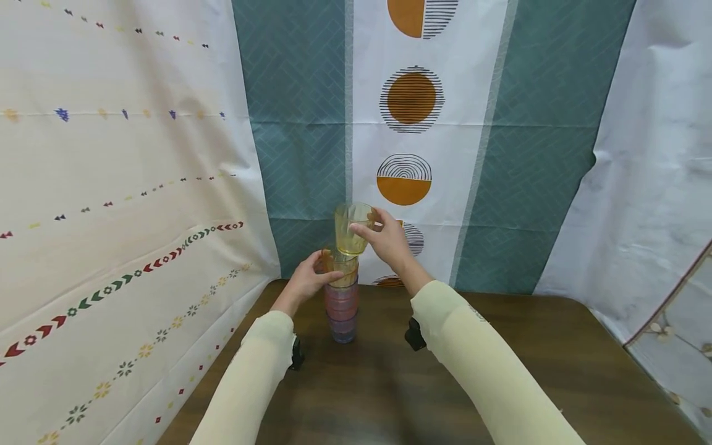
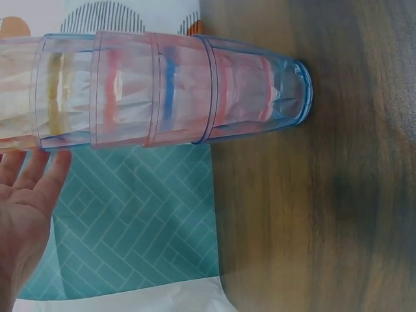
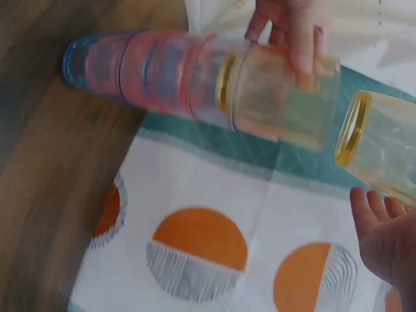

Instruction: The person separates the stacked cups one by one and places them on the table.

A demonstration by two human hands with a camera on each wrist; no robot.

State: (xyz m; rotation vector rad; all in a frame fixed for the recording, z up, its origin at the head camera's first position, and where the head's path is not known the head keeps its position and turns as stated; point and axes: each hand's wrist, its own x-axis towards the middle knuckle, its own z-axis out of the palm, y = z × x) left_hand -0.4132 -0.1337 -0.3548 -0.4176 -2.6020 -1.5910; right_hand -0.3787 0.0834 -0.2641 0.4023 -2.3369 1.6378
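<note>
A tall stack of nested clear plastic cups (image 1: 342,303) stands upright, with blue and pink cups below and a yellow cup (image 3: 279,97) at its top. My left hand (image 1: 306,279) holds the stack near its top, thumb on the near side and fingers behind the yellow rim. Just above the stack, my right hand (image 1: 392,242) grips a separate yellow cup (image 1: 349,230) between thumb and fingers. In the right wrist view a small gap shows between this cup's base and the stack's open top. The left wrist view shows the stack's blue bottom cup (image 2: 291,91) on the table.
The stack stands on a brown wooden table (image 1: 367,395) toward its far left part. Behind it hangs a green and white curtain (image 1: 300,154) with orange circles. A cream patterned cloth (image 1: 122,204) hangs along the left side, and pale cloth (image 1: 651,185) covers the right.
</note>
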